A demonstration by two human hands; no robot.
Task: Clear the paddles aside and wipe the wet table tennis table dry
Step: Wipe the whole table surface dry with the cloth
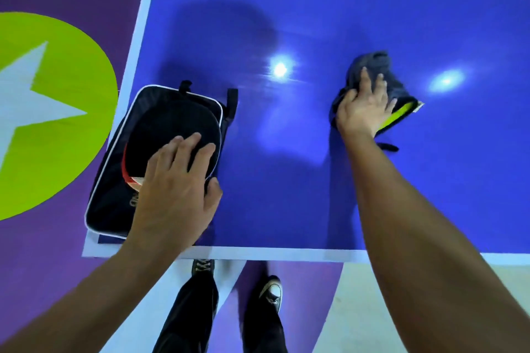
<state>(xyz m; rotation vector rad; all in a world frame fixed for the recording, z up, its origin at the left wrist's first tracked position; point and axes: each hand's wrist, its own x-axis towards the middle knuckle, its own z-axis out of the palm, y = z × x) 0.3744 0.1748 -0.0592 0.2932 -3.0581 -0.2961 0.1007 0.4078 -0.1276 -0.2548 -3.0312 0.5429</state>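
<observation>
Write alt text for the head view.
Seen from above, the right hand presses a grey cloth on a blue table. The left hand rests on a black paddle lying on a black case at the table's near left corner.

The table (315,8) is blue edged white, the paddle (169,123) black and red, the cloth (370,63) grey with lime.

Gold print on case (110,198), illegible
</observation>
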